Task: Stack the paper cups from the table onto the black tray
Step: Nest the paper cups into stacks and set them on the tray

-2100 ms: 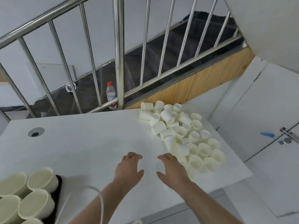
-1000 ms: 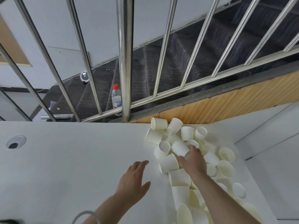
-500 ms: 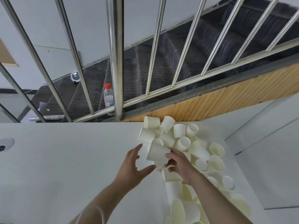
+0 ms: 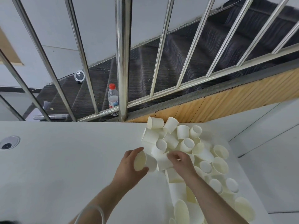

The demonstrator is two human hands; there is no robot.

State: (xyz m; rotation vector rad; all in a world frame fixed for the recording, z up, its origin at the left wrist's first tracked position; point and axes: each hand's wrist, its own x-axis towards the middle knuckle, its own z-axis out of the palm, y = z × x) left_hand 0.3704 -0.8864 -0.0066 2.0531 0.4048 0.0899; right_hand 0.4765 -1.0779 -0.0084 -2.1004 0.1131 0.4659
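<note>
A heap of cream paper cups (image 4: 186,143) lies on the right part of the white table (image 4: 64,159), some on their sides, some mouth up. My left hand (image 4: 129,168) grips one cup (image 4: 142,161) lying sideways, its open mouth turned toward me. My right hand (image 4: 181,160) pinches a second cup (image 4: 163,160) just right of it, at the heap's near-left edge. The two held cups touch or nearly touch. The black tray is out of view.
A steel railing (image 4: 122,62) runs along the table's far edge, with dark stairs and a red-capped water bottle (image 4: 112,98) behind it. A round grommet hole (image 4: 8,142) sits in the table at the far left. The table's right edge drops to a white floor.
My left hand, open half a second ago, now holds a cup. My right hand has taken hold of another cup from the heap. The view has tilted away from the tray seen earlier.
</note>
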